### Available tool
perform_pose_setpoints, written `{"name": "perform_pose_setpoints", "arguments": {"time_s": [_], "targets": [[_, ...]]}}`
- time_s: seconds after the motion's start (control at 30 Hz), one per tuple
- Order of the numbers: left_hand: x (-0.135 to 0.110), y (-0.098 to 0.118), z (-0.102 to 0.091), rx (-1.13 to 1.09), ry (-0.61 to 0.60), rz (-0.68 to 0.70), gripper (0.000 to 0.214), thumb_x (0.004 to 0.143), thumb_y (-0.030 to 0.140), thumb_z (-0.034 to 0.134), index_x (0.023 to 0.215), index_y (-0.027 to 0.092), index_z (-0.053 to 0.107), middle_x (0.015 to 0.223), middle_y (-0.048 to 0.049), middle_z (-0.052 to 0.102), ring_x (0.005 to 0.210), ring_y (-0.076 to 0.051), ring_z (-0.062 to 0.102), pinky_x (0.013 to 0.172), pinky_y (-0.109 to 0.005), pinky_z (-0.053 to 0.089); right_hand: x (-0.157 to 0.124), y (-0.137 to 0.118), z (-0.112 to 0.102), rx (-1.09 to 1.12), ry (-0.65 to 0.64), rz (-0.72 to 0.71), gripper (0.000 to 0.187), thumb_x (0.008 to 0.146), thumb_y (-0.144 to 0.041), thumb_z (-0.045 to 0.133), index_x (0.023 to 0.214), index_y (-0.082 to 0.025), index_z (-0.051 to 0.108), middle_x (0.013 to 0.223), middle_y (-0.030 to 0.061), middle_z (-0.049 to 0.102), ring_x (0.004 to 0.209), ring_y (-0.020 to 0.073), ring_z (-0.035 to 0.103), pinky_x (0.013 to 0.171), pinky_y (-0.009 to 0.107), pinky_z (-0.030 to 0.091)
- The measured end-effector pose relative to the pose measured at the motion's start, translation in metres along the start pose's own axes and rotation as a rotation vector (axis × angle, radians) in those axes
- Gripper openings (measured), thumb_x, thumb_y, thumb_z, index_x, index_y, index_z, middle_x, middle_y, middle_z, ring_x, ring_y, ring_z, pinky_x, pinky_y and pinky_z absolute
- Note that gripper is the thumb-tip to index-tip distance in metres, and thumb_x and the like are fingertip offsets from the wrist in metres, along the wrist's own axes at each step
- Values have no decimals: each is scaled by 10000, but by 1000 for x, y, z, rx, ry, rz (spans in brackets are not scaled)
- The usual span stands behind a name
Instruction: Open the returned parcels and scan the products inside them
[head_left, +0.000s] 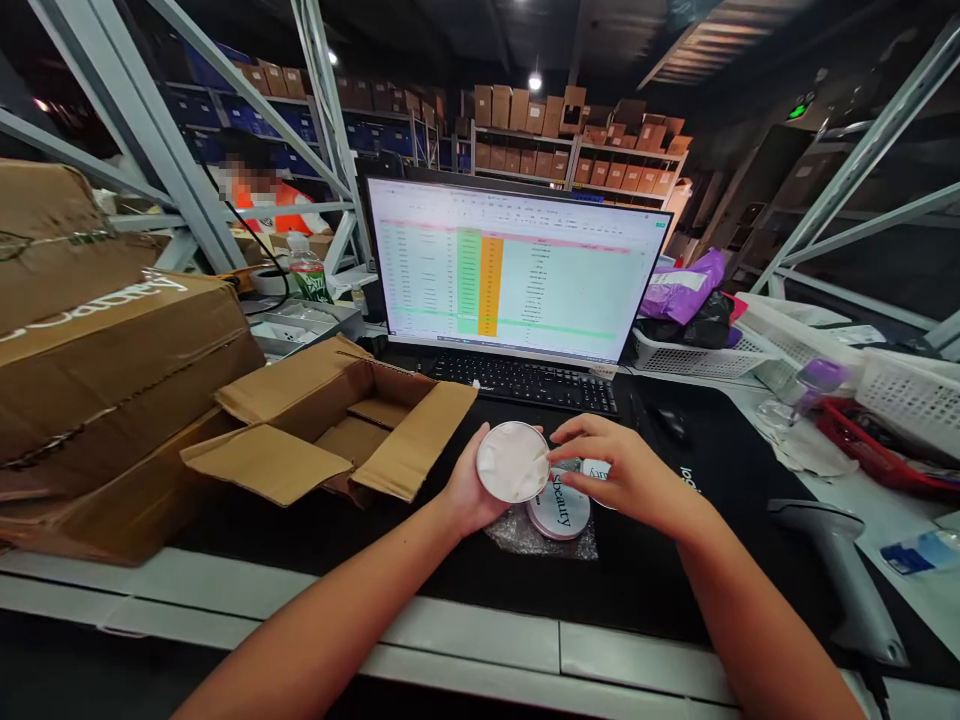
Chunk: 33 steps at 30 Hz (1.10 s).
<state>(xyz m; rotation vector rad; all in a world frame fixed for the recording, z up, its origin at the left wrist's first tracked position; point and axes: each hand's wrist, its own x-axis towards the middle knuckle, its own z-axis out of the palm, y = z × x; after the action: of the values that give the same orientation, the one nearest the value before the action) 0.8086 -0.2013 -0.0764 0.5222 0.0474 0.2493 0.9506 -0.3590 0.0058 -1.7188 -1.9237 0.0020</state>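
My left hand point(474, 490) is wrapped round a shallow round tub point(514, 462), whose open top faces me and shows a white lining or filling. Curved, separated fingers of my right hand point(611, 462) reach the tub's right rim; whether they touch it is hard to tell. Below them, a round lid point(561, 508) printed "sbeauty" lies on clear bubble wrap point(517, 535). A second printed round piece point(598, 470) is partly hidden behind my right hand.
An open cardboard box point(409, 430) stands left of my hands, beside larger cartons point(112, 400). Behind are a keyboard point(525, 385) and a monitor point(555, 280). At right lie a mouse point(670, 422), a barcode scanner point(840, 570) and white baskets point(697, 358). A person in an orange vest point(289, 210) is beyond.
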Motion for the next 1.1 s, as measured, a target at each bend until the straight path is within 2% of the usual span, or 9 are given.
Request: {"name": "perform_pose_setpoints", "arguments": {"time_s": [0.17, 0.3, 0.43, 0.53, 0.63, 0.8, 0.97, 1.03, 1.1], "targets": [[-2, 1, 5, -39, 130, -69, 675, 1008, 566, 245, 1187, 61, 655, 959, -159, 743, 840, -276, 714, 711, -387, 542, 1, -3, 14, -99, -3, -9, 314, 882, -227, 693, 1188, -295, 709, 1384, 89, 541, 1280, 256, 523, 1075, 493, 477], [-3, 1, 7, -26, 223, -113, 696, 1003, 599, 230, 1240, 70, 615, 995, -171, 743, 887, -315, 729, 724, -422, 558, 2, 6, 15, -21, -38, 3, 303, 879, -316, 718, 1182, -305, 712, 1392, 93, 519, 1280, 262, 522, 1052, 488, 495], [-3, -2, 5, 0, 207, -127, 685, 995, 631, 250, 1220, 108, 631, 997, -143, 747, 814, -297, 730, 700, -437, 568, 2, 4, 18, 22, -83, 38, 233, 894, -321, 702, 1123, -286, 730, 1395, 94, 506, 1297, 258, 502, 1077, 485, 466], [-2, -6, 2, 53, 195, -142, 693, 996, 635, 251, 1156, 101, 662, 956, -141, 750, 745, -267, 719, 671, -400, 561, 4, 1, 23, 28, -119, 72, 82, 894, -298, 698, 944, -254, 745, 1368, 77, 523, 1277, 254, 510, 1096, 495, 440], [-2, -10, 1, 88, 203, -152, 701, 1001, 623, 249, 1164, 84, 666, 960, -161, 752, 766, -272, 721, 680, -384, 556, 3, -1, 18, 38, -131, 102, 103, 915, -330, 665, 921, -246, 725, 1402, 72, 506, 1288, 256, 512, 1110, 488, 435], [-3, -7, 5, 81, 238, -158, 762, 995, 634, 223, 1241, 36, 626, 1004, -225, 741, 810, -324, 730, 665, -397, 556, -16, 23, -11, -107, -93, 280, 482, 883, -436, 669, 1338, -300, 588, 1531, 94, 416, 1413, 295, 420, 1183, 500, 361], [-1, -6, 7, 35, 340, -78, 732, 997, 629, 254, 1267, 49, 610, 1031, -212, 740, 863, -326, 733, 662, -386, 571, -25, 72, -2, -221, -531, 727, 1085, 580, -314, 877, 1536, -190, 379, 1563, 181, 353, 1415, 367, 407, 1166, 464, 373], [-1, -7, 7, 14, 368, -34, 688, 1002, 616, 280, 1244, 71, 624, 1022, -182, 746, 885, -318, 732, 694, -397, 580, -19, 83, 9, -242, -646, 801, 1141, 548, -279, 885, 1551, -181, 350, 1538, 199, 362, 1390, 383, 429, 1133, 459, 400], [-1, -8, 7, 5, 379, -5, 663, 1006, 608, 292, 1209, 82, 641, 1005, -165, 750, 910, -315, 729, 722, -407, 584, -13, 87, 13, -267, -654, 836, 1093, 553, -278, 879, 1527, -180, 393, 1473, 204, 419, 1344, 392, 469, 1089, 468, 432]]}}
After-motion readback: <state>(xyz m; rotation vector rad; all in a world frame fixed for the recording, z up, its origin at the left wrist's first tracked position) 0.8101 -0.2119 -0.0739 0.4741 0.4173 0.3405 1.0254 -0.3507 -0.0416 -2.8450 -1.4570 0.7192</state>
